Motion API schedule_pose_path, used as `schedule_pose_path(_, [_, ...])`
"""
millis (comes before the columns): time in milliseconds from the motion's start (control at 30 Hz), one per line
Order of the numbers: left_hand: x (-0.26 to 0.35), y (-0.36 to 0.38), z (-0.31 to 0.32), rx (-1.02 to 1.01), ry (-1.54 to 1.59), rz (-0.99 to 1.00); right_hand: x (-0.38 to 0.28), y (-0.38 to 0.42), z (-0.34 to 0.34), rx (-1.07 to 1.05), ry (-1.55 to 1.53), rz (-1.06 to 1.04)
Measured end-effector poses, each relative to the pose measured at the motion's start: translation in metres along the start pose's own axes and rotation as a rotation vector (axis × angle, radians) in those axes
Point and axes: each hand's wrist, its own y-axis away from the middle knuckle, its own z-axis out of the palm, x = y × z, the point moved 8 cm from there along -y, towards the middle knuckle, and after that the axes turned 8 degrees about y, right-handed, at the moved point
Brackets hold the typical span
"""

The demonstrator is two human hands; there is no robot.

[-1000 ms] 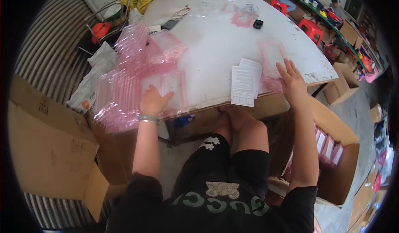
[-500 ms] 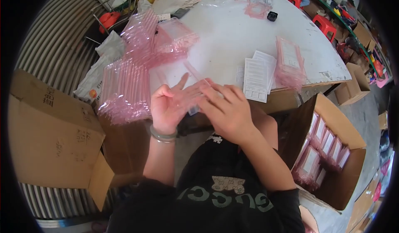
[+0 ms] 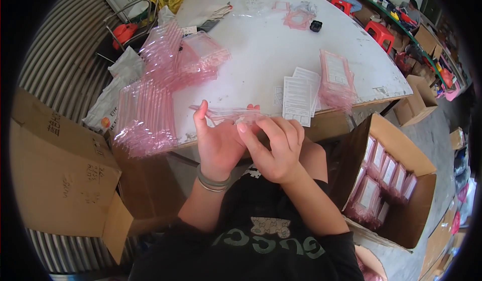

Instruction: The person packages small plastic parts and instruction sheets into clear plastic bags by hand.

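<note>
Over the table's front edge, a clear pink-edged plastic sleeve (image 3: 228, 114) is seen almost edge-on between my hands. My left hand (image 3: 218, 148), with bangles on its wrist, is palm up and holds the sleeve across its fingers; its thumb points up. My right hand (image 3: 276, 148) closes its fingers and thumb on the sleeve's right end. To the left lies a large pile of pink plastic sleeves (image 3: 148, 110). Printed white cards (image 3: 297, 100) lie right of my hands, beside a smaller stack of sleeves with cards in them (image 3: 335, 75).
A carton (image 3: 427, 200) at lower right holds bundles of filled sleeves. A big open carton (image 3: 60, 165) stands at left. On the white table (image 3: 256, 55) are a small black object (image 3: 316, 26) and loose sleeves (image 3: 300, 17). Red stools (image 3: 380, 34) and people are beyond.
The sleeve has tilted from showing its broad face to nearly edge-on. My left hand has turned palm up and moved slightly right. The view has shifted a little.
</note>
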Motion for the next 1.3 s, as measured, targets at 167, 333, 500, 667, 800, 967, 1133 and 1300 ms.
schedule_pose_path(167, [-0.005, 0.004, 0.01, -0.046, 0.0, -0.004, -0.008, 0.007, -0.001, 0.033, 0.029, 0.029])
schedule_pose_path(333, [-0.003, 0.004, 0.003, -0.012, 0.022, 0.049, 0.011, -0.003, -0.003, 0.034, -0.251, 0.251])
schedule_pose_path(500, [0.007, 0.01, -0.005, 0.101, -0.23, 0.265, 0.02, -0.011, 0.0, -0.144, -0.264, 0.395])
schedule_pose_path(667, [0.001, 0.011, -0.008, 0.091, -0.368, 0.329, 0.01, -0.008, 0.007, -0.144, -0.332, 0.396])
schedule_pose_path(800, [0.012, 0.017, -0.018, 0.228, -0.32, 0.393, 0.003, -0.009, 0.012, -0.217, -0.516, 0.365])
schedule_pose_path(967, [0.012, 0.014, -0.034, 0.232, -0.377, 0.351, 0.011, 0.01, 0.036, -0.678, -0.781, 0.419])
schedule_pose_path(1133, [0.003, 0.006, -0.028, 0.16, -0.448, 0.31, 0.004, 0.015, 0.046, -0.771, -0.747, 0.388])
schedule_pose_path(1300, [-0.007, 0.004, -0.008, -0.066, -0.181, 0.261, 0.007, -0.011, 0.035, -0.676, -0.485, 0.303])
